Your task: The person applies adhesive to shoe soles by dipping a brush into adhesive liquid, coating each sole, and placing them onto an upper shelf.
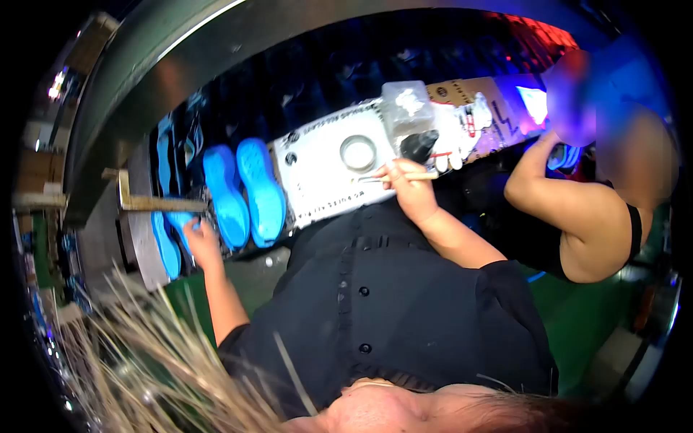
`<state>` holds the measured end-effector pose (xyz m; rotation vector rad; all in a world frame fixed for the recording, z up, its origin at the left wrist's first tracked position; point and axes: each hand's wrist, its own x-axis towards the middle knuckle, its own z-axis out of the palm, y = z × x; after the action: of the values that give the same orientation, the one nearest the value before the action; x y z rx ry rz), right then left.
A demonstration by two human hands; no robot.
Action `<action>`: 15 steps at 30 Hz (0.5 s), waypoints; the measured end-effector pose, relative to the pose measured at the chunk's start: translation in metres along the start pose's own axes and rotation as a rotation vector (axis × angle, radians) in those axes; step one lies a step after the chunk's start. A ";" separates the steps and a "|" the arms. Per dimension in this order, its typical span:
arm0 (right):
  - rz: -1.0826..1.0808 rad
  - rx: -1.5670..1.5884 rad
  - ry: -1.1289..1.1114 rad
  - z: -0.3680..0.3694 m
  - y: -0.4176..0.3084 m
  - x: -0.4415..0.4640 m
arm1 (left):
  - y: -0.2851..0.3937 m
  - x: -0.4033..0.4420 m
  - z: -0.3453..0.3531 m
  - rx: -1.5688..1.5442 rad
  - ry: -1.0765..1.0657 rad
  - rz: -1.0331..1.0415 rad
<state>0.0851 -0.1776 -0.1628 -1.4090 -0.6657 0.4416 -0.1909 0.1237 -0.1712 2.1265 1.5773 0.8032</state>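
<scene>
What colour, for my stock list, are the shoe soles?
The shoe soles are bright blue, clearest in the head view.

My wide-angle view curved toward black corners; the white board (pixel 314 177) and blue soles (pixel 258 198) were brightly lit against dim surroundings, violet-blue glare washed the right, and foreground hair strands (pixel 153 353) blurred.

Bright blue soles (pixel 261 191), pale-handled brush (pixel 421 176), black-lettered white sheet (pixel 317 167)

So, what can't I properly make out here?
All in the head view:
Whether the left hand grips the blue sole: hidden by the hand itself.
Tip of the stick in the right hand: blurred.
Smallest print on the white sheet: too small.
</scene>
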 end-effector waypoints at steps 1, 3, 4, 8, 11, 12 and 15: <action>0.001 -0.001 -0.006 0.000 0.001 0.000 | -0.009 0.002 0.009 -0.193 -0.102 -0.082; 0.014 0.032 0.003 0.004 0.003 0.000 | -0.081 0.019 0.041 0.041 -0.154 0.252; 0.014 0.009 -0.022 0.003 0.000 0.000 | -0.069 0.013 0.038 0.175 -0.230 0.186; 0.026 0.035 -0.001 0.002 0.000 0.000 | -0.045 0.004 0.027 0.370 -0.294 0.050; 0.053 0.021 0.004 0.002 0.001 0.003 | -0.060 0.012 0.023 -0.090 -0.281 -0.133; 0.044 0.044 0.002 0.004 0.001 0.004 | -0.067 0.013 0.025 -0.338 -0.294 -0.199; 0.048 0.039 -0.023 0.005 0.003 0.004 | 0.000 -0.008 0.014 -1.098 -0.450 -0.636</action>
<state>0.0850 -0.1713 -0.1650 -1.3871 -0.6397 0.5071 -0.1838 0.1161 -0.1833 0.8593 1.0491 0.6508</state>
